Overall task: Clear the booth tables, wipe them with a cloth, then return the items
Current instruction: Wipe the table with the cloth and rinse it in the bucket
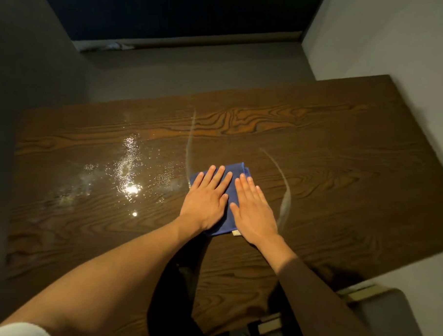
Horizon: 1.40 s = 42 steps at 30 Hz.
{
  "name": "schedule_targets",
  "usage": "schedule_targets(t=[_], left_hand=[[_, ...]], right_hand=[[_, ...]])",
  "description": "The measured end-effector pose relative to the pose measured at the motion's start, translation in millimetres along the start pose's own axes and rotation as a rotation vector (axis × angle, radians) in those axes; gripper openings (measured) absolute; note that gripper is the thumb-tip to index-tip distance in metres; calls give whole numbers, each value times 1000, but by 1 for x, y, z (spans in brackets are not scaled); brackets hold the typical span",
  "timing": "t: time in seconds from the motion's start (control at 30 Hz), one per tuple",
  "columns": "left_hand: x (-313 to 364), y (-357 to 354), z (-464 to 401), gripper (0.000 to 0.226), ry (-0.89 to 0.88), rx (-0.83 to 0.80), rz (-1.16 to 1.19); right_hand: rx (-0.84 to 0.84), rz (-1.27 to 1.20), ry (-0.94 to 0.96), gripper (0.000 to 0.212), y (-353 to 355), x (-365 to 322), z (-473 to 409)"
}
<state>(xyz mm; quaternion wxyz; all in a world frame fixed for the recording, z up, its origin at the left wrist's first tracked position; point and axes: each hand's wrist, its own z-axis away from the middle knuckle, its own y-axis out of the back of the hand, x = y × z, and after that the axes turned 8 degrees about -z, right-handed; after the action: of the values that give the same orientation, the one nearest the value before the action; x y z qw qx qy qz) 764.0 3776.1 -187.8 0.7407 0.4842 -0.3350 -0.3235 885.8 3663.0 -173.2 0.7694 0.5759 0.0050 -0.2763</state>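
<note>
A folded blue cloth (232, 191) lies flat near the middle of the dark wood-grain booth table (330, 160). My left hand (206, 197) presses on its left half with straight fingers. Beside it, my right hand (254, 210) presses on the cloth's right half, fingers straight and pointing away from me. Most of the cloth is hidden under the two palms. Glistening wet droplets (129, 171) cover the table to the left of the cloth, and curved wet streaks (285, 196) run on either side of the hands.
A grey bench seat (194, 65) runs behind the table with a dark blue backrest (171, 10) above it. A pale wall (398, 43) stands along the right. Another grey seat (386, 317) shows at the lower right, close to the table's near edge.
</note>
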Motion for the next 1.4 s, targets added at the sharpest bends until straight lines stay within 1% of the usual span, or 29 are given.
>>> schedule_targets(t=[0.1, 0.23, 0.3, 0.37, 0.5, 0.57, 0.63, 0.77, 0.87, 1.03, 1.2, 1.3, 1.4], left_hand=[[17, -12, 15, 71, -4, 4, -1], [27, -19, 21, 61, 29, 98, -19], [29, -21, 15, 60, 38, 121, -37], [31, -17, 7, 62, 46, 119, -29], [37, -3, -42, 66, 70, 127, -28], [35, 4, -72, 69, 58, 120, -51], [30, 14, -95, 70, 27, 120, -71], [36, 27, -137, 60, -12, 104, -119], [45, 33, -150, 59, -38, 74, -127], [61, 33, -140, 60, -148, 30, -145], [72, 25, -105, 60, -300, 6, -159], [70, 18, -76, 59, -376, -36, -144], [57, 11, -40, 59, -440, -60, -154]], right_hand=[[14, 41, -20, 74, -12, 5, 23], [33, 132, -11, 71, -10, 14, 28], [1, 143, 27, 70, -6, 23, 22], [4, 136, 49, 69, -3, 31, 12], [27, 102, 55, 68, 21, 54, -25], [19, 104, 65, 64, 35, 69, -47], [34, 111, 60, 65, 47, 77, -64], [53, 142, 20, 65, 61, 99, -85], [57, 132, -15, 64, 65, 109, -85], [71, 62, -107, 64, 55, 111, -52], [97, 20, -225, 65, 32, 98, 1], [126, -11, -302, 65, 12, 75, 35], [167, -92, -372, 66, -12, 36, 64]])
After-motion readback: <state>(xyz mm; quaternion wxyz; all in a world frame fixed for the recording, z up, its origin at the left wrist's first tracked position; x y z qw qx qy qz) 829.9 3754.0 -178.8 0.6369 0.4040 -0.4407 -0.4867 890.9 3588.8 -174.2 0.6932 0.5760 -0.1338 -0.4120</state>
